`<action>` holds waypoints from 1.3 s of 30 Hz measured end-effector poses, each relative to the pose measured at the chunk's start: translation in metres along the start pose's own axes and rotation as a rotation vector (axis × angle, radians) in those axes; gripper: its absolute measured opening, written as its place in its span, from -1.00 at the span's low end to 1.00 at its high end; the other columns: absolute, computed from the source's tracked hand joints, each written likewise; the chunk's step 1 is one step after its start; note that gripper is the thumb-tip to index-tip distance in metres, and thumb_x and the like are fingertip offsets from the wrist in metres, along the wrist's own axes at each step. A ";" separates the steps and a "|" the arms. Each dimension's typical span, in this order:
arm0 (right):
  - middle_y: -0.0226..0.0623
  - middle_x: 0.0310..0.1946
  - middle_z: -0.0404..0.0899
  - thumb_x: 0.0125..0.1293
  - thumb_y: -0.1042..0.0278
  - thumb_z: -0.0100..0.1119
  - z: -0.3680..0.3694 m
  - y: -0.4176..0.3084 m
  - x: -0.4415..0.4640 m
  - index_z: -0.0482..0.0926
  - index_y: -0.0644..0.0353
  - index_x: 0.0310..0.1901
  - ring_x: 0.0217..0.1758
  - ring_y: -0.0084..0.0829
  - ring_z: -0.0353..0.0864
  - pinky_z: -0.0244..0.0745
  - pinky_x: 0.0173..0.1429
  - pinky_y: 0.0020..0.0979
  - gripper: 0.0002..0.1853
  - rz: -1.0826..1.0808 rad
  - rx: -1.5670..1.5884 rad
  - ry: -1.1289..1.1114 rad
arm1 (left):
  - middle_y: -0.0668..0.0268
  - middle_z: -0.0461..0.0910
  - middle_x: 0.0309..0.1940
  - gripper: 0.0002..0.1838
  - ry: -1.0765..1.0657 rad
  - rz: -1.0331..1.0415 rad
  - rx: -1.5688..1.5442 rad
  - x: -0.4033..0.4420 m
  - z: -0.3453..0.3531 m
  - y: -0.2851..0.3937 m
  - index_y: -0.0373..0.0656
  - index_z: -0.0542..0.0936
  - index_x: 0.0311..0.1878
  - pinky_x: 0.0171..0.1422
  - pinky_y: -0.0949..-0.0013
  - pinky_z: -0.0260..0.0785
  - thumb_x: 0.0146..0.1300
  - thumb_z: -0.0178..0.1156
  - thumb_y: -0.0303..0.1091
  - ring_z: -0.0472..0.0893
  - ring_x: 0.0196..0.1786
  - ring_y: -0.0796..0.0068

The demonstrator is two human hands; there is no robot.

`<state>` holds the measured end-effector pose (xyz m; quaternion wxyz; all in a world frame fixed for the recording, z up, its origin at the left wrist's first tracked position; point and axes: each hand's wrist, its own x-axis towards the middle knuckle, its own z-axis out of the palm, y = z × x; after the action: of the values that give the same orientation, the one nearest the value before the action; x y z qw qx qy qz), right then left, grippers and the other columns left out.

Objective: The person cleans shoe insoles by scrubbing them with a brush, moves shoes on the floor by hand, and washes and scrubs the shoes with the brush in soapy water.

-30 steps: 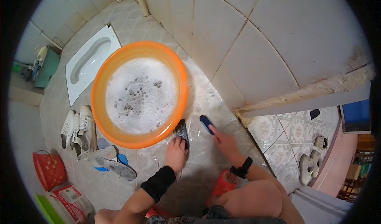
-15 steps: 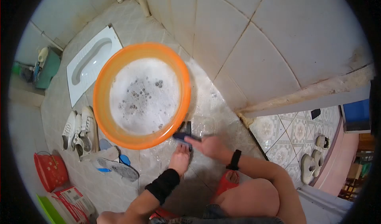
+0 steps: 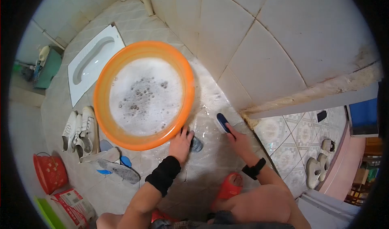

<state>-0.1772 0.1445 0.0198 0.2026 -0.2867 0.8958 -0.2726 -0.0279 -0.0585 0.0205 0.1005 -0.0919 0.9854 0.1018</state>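
Observation:
My right hand (image 3: 239, 142) grips a dark blue scrub brush (image 3: 222, 121) with pale bristles, held to the right over the wet floor. My left hand (image 3: 181, 145) is bent over a dark grey piece (image 3: 196, 144), close by the near rim of the orange basin (image 3: 188, 107). Fingers cover much of that piece, so its kind is unclear; part of it shows right of the hand. The brush is apart from it. White foam (image 3: 148, 101) with grey bubbles fills the basin.
White shoes (image 3: 87, 127) and grey insoles (image 3: 119, 171) with blue parts lie left of the basin. Beyond is a squat toilet (image 3: 115, 38). A red bucket (image 3: 50, 173) stands at far left. The tiled wall (image 3: 231, 38) and a doorway sill (image 3: 263, 148) bound the right side.
My right hand has swung the brush away from the dark grey piece, to the right and slightly up. My left hand stays by the basin, its fingers shifted a little higher.

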 end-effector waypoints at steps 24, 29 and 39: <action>-0.21 -0.74 0.30 0.23 0.28 0.01 0.048 -0.036 0.010 0.22 -0.24 0.29 -0.73 -0.26 0.35 0.29 -0.60 -0.25 -0.44 -0.383 -0.194 -0.022 | 0.36 0.60 -0.35 -0.81 -0.305 -0.765 -1.742 -0.044 0.047 -0.011 -0.22 0.54 -0.15 -0.47 0.46 0.50 0.14 0.18 -0.49 0.60 -0.40 0.54; -0.21 -0.74 0.34 0.22 0.38 -0.04 0.052 -0.034 -0.023 0.16 -0.26 0.31 -0.73 -0.27 0.40 0.31 -0.65 -0.25 -0.40 -0.572 -0.459 -0.260 | 0.33 0.61 -0.35 -0.81 -0.301 -0.755 -1.728 -0.051 0.053 -0.014 -0.24 0.54 -0.14 -0.51 0.49 0.49 0.15 0.16 -0.50 0.60 -0.42 0.54; -0.23 -0.77 0.33 0.28 0.26 -0.06 0.057 -0.033 -0.032 0.21 -0.29 0.28 -0.72 -0.24 0.40 0.36 -0.54 -0.19 -0.49 -0.615 -0.474 -0.202 | 0.36 0.59 -0.47 -0.91 -0.314 -0.738 -1.706 -0.046 0.053 -0.007 -0.23 0.54 -0.26 -0.61 0.58 0.34 0.17 0.17 -0.46 0.56 -0.52 0.59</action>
<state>-0.1100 0.1208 0.0025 0.1270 -0.6056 0.7818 -0.0769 0.0272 -0.0465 -0.0219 0.1570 -0.4260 0.4621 0.7618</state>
